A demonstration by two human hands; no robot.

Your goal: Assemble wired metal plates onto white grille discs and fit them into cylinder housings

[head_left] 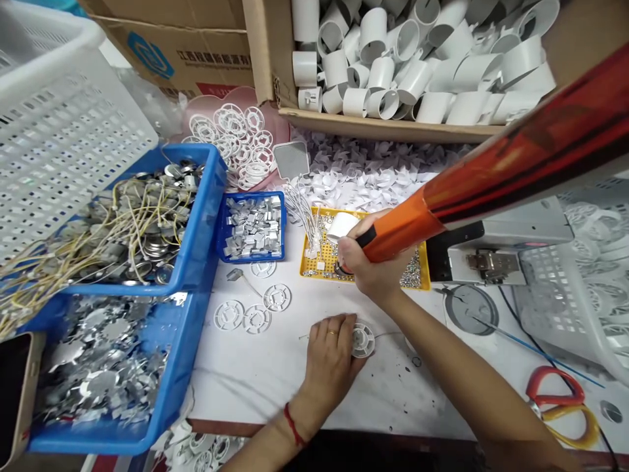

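Note:
My right hand [376,265] is wrapped round a power screwdriver [403,229] with an orange and red body, which slants up to the right across the view. Its tip is over the yellow tray [427,265] of small screws, where a white plastic cup [343,226] and white-wired connectors also lie. Low on the white tabletop, my left hand [330,357] grips a round white plastic disc [363,340] by its left side; a thin wire runs off the disc to the right. Several spoked white rings [276,297] lie flat left of my hands, near a small wired motor [234,275].
Blue bins of wired motors [157,223] and metal plates [103,373] stand left, beside a small blue tray [253,226] of metal pieces. Behind is a cardboard box [383,124] of white cups. Scissors [560,403], a round grey lid [470,309] and a machine [491,252] are right.

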